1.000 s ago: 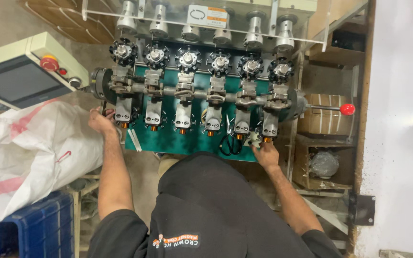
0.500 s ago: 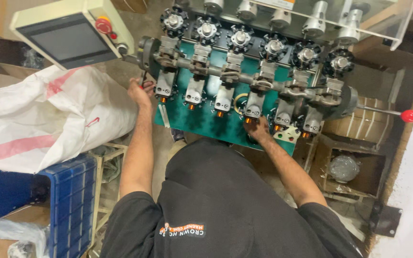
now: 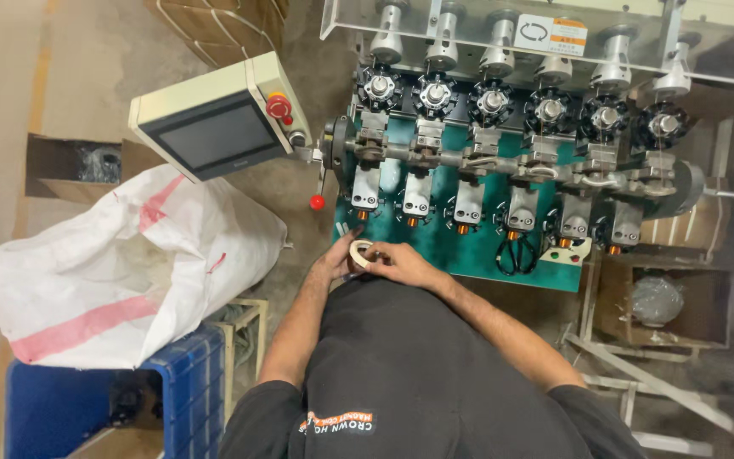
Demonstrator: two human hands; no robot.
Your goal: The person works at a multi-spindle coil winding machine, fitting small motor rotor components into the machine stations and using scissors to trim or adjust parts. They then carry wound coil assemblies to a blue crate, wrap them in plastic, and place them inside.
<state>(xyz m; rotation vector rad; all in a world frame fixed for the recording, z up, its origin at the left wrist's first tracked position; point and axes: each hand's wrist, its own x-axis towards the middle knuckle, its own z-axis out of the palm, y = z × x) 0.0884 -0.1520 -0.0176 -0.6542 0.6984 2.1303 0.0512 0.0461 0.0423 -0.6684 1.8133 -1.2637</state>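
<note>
1. Workshop floor of bare concrete, seen from above; a multi-station winding machine on a green base stands before the person, with a row of six spindle heads along its top.
2. Control panel, cream housing with a dark screen and a red stop button, set at the machine's left end.
3. White woven sack with red stripes, lying to the left over a blue crate.
4. Cardboard boxes, one on the floor at far left, one below the machine at right holding a bagged item.
5. Roll of tape, small, pale ring; position: held at chest height just in front of the machine's leftmost station, between both hands.
6. Left hand: grip closed on the roll's left side, fingers curled around its rim.
7. Right hand: grip closed on the roll's right edge, fingertips at the ring; whether a loose end is pinched cannot be told.
8. Step in hand, as judged: readying the tape, likely finding or peeling its free end.
9. Next move, as judged: calls for a steady left hold while the right draws a short length, then a reach to the stations.
</note>
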